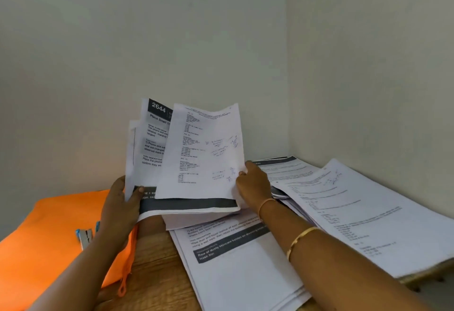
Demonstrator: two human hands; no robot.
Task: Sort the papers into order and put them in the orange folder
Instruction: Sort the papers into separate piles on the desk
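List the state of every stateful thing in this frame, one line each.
bundle of printed white papers headed 2644: held upright.
white front sheet of small black print: raised, overlapping the bundle.
left hand: grips the bundle's lower left edge.
right hand: pinches the front sheet's right edge.
flat orange fabric folder: lying on the wooden table; open or zipped, cannot tell.
small blue-and-metal clip: resting on the folder.
loose white printed papers: spread flat on the table.

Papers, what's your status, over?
Left hand grips raised sheaf; right hand pinches front sheet. Orange folder lies flat, blue object on top. Loose piles alongside.
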